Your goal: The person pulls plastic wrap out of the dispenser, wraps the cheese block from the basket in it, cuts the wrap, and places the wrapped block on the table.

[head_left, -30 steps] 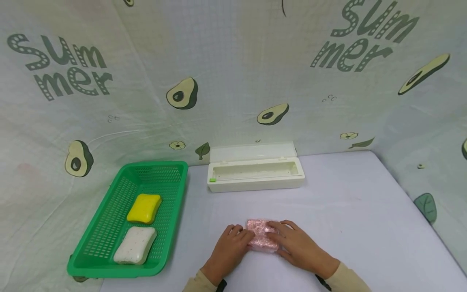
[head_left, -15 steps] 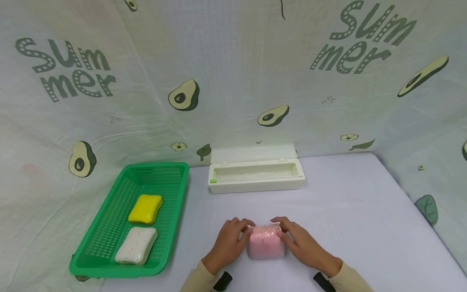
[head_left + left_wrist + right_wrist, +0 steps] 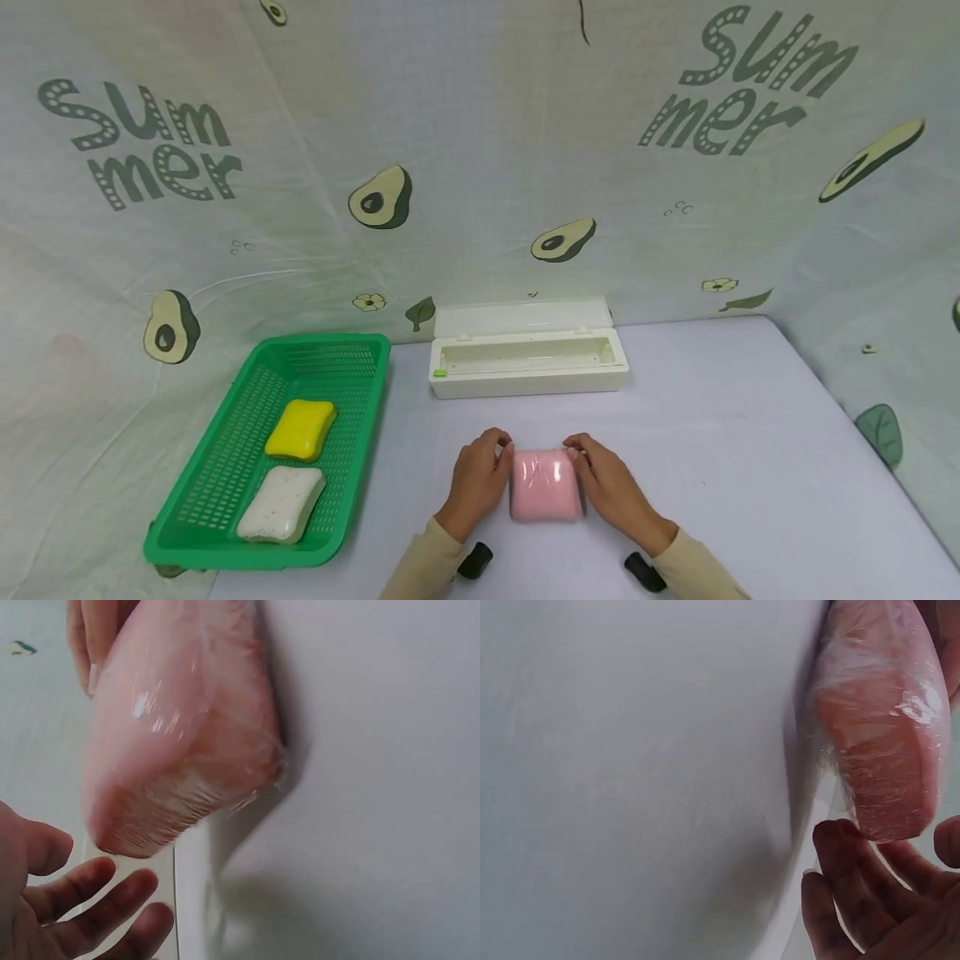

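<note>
A pink pillow-shaped block [image 3: 545, 486] lies on the table, wrapped in clear plastic film. Its upper face looks smooth and shiny in the head view; in the wrist views the film wrinkles along its sides and a loose edge sticks out near the bottom. My left hand [image 3: 477, 475] is at its left side, fingers loosely bent, fingertips right by the far left corner. On the other side my right hand [image 3: 611, 483] mirrors it, fingertips at the far right corner. Gaps show between thumb and fingers in the left wrist view [image 3: 90, 900] and right wrist view [image 3: 877, 892].
To the left stands a green plastic basket [image 3: 367, 450] holding a yellow block [image 3: 301, 429] and a white speckled block [image 3: 281, 504]. A long white box [image 3: 528, 385] with its lid raised and a green slider stands at the back, against the avocado-printed curtain [image 3: 465, 167].
The block has been turned over, from its crinkled film side to its smooth side, and moved slightly away. Both hands have shifted from on top of it to its two sides.
</note>
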A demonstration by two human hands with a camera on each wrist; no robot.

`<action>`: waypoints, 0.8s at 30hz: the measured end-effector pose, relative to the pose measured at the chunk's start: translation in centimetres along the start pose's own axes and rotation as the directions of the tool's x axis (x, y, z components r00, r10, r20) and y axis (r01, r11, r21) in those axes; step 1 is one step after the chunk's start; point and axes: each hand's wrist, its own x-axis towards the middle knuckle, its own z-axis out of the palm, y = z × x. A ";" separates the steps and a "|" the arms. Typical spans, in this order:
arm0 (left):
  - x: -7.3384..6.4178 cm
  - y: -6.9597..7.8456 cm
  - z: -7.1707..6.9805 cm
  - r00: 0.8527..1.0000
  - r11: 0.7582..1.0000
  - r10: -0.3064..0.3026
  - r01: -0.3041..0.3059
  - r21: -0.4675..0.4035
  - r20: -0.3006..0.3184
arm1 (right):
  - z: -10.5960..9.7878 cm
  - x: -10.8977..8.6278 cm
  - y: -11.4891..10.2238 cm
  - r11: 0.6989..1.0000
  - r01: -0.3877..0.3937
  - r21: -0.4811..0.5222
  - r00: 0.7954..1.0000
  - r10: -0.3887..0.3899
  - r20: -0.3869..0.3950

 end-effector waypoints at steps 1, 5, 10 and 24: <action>-0.2 0.0 0.0 1.000 1.000 -0.006 0.006 0.009 0.000 | 0.0 -0.1 0.0 1.000 0.003 -0.016 1.000 -0.003 -0.002; -1.6 0.0 -0.3 0.998 0.996 -0.013 0.008 0.085 0.055 | 0.0 -0.9 0.1 0.986 0.064 -0.151 0.998 -0.062 0.020; -3.5 -0.2 -0.1 0.990 0.966 0.009 -0.046 0.254 0.144 | 0.0 -2.1 -0.2 0.929 0.162 -0.333 0.987 -0.158 0.040; -2.6 2.1 2.7 0.984 0.910 0.144 -0.174 0.377 0.105 | -1.1 -3.1 1.0 0.808 0.153 -0.569 0.979 -0.204 -0.027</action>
